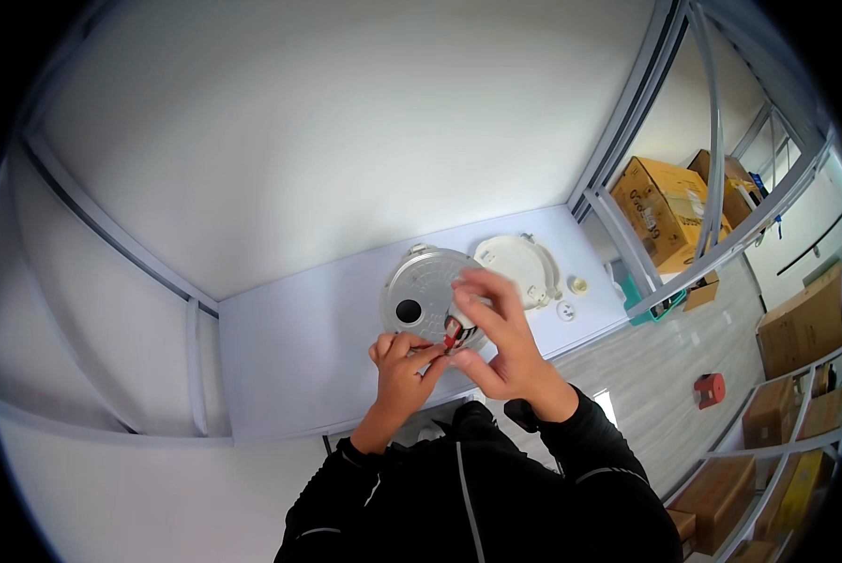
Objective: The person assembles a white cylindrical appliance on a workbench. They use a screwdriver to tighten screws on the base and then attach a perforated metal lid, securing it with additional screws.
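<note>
My right hand (503,340) is curled around a small white bottle with red and black markings (455,330), tilted so that one end points down toward my left hand. Close by, my left hand (404,372) has its thumb and forefinger pressed together at the bottle's lower end. What those fingers pinch, if anything, is too small to make out. Under both hands lies a round silver-grey lid-like part (428,281) with a black circle on it. My hands cover its right and near sides.
Beside the silver part lies a round white plastic cover (517,263). Right of it are a small yellowish ring-shaped piece (578,285) and a small white disc (566,311). The white table (289,347) meets a wall behind. Cardboard boxes (663,211) and a red stool (710,390) stand to the right.
</note>
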A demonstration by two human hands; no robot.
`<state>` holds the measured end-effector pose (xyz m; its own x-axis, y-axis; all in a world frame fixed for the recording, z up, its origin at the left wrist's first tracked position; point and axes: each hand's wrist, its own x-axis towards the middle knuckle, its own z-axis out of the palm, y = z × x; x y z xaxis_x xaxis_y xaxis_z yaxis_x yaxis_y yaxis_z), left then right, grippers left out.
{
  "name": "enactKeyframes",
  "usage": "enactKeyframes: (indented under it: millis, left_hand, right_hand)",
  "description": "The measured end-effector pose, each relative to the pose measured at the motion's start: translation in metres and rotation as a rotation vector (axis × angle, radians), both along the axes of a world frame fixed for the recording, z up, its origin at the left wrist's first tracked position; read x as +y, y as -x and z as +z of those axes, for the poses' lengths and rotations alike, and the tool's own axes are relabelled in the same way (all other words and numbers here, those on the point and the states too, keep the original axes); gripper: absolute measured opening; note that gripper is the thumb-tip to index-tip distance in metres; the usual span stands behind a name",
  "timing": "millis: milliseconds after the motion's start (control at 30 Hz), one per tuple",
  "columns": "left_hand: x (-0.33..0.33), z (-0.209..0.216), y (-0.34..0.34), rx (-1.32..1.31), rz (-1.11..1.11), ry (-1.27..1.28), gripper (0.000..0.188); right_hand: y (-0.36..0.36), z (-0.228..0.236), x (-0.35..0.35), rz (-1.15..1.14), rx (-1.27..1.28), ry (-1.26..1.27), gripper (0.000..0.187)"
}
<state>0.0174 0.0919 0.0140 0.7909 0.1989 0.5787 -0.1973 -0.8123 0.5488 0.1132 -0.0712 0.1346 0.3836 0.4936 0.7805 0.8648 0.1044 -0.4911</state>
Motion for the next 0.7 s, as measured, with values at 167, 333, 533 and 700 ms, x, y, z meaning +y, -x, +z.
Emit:
enactKeyframes:
  millis: [167,333,533,700]
  left_hand:
    - [-0.001,0.003,0.0,0.005,-0.004,0.005,0.016]
    - [0.0,-0.001,0.001,0.025,-0.001,-0.001,0.017]
    - [0.0,0.001,0.001,0.02,0.007,0.002,0.017]
    - [-0.001,0.001,0.003,0.024,0.006,-0.008,0.017]
  right_hand:
    - [-0.005,-0.006,-0.004,0.058,-0.015,0.003,0.061]
    - [0.003,0.002,-0.002,-0.058,0.009,-0.042,0.061]
    - [-0.001,0.006,-0.005,0.088,0.107,0.041,0.056]
    - [0.004,0.001,-0.01,-0.046,0.084,0.045,0.057]
